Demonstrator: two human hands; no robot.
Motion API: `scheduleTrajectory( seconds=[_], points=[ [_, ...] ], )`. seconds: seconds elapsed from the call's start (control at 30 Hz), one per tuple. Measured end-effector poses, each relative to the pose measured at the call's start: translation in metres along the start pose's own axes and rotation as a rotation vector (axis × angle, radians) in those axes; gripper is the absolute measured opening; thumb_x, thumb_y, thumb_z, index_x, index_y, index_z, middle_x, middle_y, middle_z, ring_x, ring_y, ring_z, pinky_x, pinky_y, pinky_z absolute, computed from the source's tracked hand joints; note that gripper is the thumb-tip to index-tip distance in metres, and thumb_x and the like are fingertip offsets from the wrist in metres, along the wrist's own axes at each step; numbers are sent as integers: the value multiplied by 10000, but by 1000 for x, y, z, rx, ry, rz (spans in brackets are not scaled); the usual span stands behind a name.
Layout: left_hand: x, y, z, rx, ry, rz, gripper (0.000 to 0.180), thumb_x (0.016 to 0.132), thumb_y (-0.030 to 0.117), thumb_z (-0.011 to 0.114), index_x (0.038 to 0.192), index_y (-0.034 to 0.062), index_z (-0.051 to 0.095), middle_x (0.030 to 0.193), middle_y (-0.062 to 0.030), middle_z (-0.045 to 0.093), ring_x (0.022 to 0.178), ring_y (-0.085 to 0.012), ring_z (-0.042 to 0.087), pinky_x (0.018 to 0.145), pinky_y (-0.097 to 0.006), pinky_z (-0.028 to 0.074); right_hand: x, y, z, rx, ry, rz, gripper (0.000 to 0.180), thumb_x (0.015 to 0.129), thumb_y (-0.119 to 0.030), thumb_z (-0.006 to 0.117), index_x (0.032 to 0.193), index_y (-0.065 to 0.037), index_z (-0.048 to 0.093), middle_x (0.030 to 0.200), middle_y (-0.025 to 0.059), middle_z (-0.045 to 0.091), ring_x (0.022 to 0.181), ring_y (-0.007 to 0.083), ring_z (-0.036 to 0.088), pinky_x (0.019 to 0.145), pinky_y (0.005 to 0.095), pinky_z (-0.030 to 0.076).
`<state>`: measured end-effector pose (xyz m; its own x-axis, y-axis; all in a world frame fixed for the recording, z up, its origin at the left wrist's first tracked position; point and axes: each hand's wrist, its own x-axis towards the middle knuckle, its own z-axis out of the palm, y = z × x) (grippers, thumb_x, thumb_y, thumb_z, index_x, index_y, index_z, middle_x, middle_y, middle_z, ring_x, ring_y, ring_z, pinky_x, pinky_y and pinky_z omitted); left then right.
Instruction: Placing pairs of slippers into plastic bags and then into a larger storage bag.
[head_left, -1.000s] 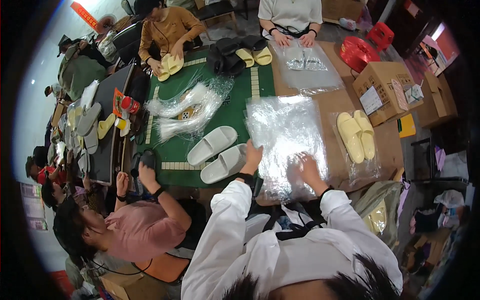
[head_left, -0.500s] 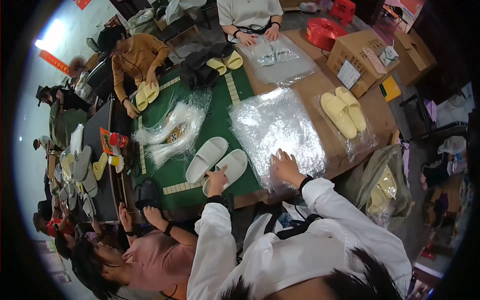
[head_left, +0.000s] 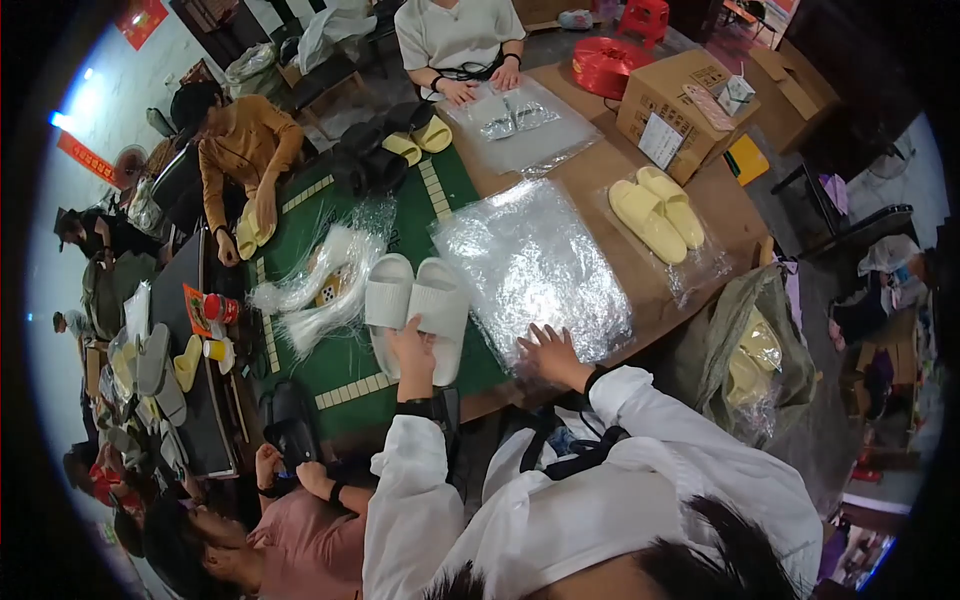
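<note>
A pair of pale grey slide slippers stands side by side over the green mat, toes away from me. My left hand grips the two slippers together at their inner edges, fingers partly hidden. To the right lies a stack of clear plastic bags, shiny and slightly wrinkled. My right hand rests on the near edge of that stack, its fingers spread, holding nothing. Left of the slippers is a loose bundle of clear plastic strands.
Cream slippers lie on a clear bag to the right, near a cardboard box. A sack with bagged slippers stands at the table's right edge. Co-workers sit across and to the left; one handles yellow slippers. Black slippers are on the far side.
The grey slippers, lying slanted and apart before, are now together and straighter in my left hand. My right hand stays on the bags. The whole view has shifted slightly.
</note>
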<state>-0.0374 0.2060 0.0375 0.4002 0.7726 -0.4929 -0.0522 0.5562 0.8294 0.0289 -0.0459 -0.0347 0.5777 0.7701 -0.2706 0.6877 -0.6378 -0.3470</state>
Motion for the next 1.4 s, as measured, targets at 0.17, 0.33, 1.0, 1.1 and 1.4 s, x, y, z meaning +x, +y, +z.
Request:
scheduleTrajectory(
  seconds=[0.17, 0.33, 1.0, 1.1, 1.4],
  points=[
    [-28, -5, 28, -298, -249, -370, 343, 754, -62, 528, 1042, 78, 406, 890, -107, 492, 680, -212, 511, 639, -382, 463, 0, 2, -2, 15, -53, -67, 486, 859, -368, 397, 1303, -174, 358, 1392, 118, 259, 1255, 287, 298, 995, 548, 220],
    [-118, -19, 119, -276, -381, -381, 216, 825, -13, 483, 1017, -96, 430, 985, -149, 458, 948, -272, 479, 877, -406, 434, -22, 52, 15, 377, 204, -250, 496, 835, -337, 442, 1274, -111, 392, 1290, 117, 413, 1219, 248, 352, 991, 518, 251],
    [-66, -191, 51, 1151, -479, 546, 257, 692, -23, 519, 944, 23, 496, 906, -203, 510, 869, -367, 505, 741, -455, 386, -29, 146, -28, 480, 376, 67, 346, 728, -231, 610, 1068, -166, 601, 1256, 310, 328, 1141, 452, 350, 956, 411, 318],
    [-74, -183, 37, 1351, -667, 553, 290, 724, -21, 470, 1005, 37, 515, 1106, -255, 468, 976, -399, 497, 810, -422, 415, 13, 141, -34, 369, 306, -17, 424, 715, -300, 616, 1125, -199, 569, 1271, 358, 271, 1170, 481, 304, 971, 443, 295],
    [-90, -171, 30, 1664, -957, 808, 412, 751, 104, 529, 1156, 181, 526, 1368, -222, 225, 1226, -408, 272, 964, -482, 287, 58, 105, -51, 342, 190, 224, 524, 689, -352, 611, 1103, -49, 504, 1195, 251, 390, 1127, 412, 378, 899, 454, 357]
  ],
)
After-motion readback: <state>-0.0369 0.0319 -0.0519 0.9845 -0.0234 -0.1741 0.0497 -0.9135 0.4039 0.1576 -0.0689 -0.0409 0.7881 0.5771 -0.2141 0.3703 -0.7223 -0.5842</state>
